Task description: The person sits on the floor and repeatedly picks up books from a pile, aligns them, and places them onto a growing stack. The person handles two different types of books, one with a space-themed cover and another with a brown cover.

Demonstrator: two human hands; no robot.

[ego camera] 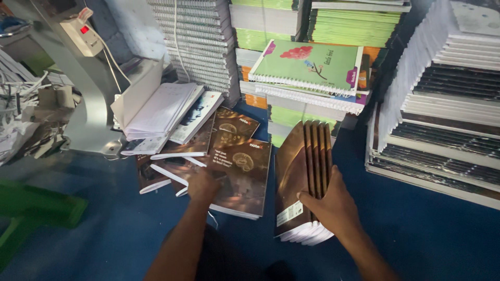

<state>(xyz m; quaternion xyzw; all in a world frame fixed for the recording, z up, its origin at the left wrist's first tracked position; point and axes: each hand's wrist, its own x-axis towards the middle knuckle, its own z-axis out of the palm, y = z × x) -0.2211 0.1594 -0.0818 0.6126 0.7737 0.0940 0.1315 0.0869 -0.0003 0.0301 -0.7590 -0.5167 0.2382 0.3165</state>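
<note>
My right hand (333,205) grips a bundle of several brown-covered notebooks (302,171) standing on edge on the blue floor, spines up and pages toward me. My left hand (203,186) rests flat on a brown-covered notebook (242,174) lying on the floor, its fingers pressed on the lower left corner. More brown notebooks (229,127) are fanned out under and behind it, with some white-edged ones (166,177) sticking out to the left.
Tall stacks of spiral-bound notebooks (307,67) with green covers rise at the back. A dark stack (448,119) stands at the right. Open white booklets (156,112) lie left of centre beside a grey machine base (94,104); a green object (31,208) sits far left.
</note>
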